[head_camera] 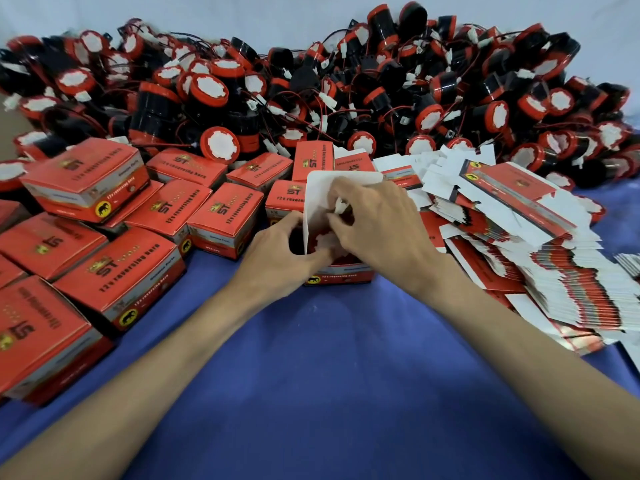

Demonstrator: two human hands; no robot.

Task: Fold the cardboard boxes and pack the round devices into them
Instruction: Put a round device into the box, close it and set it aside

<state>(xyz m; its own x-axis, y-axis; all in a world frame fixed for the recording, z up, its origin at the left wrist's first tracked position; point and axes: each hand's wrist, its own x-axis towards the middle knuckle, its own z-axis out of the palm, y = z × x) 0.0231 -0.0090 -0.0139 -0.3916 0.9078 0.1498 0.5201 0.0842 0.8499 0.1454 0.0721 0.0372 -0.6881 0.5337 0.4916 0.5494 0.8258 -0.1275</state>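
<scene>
Head view: blue cloth (329, 393), pale wall (242, 15).

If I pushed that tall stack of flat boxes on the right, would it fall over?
Probably it would slide apart rather than topple: the stack of flat boxes lies fanned out and slanted. The card looks glossy, so sheets likely slip over each other. Each looks thin, so probably floppy.

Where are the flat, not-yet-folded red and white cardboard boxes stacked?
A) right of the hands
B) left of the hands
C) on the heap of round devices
A: the stack of flat red and white cardboard boxes lies right of the right hand, which pinches a white plug over the open red box that the left hand holds.
</scene>
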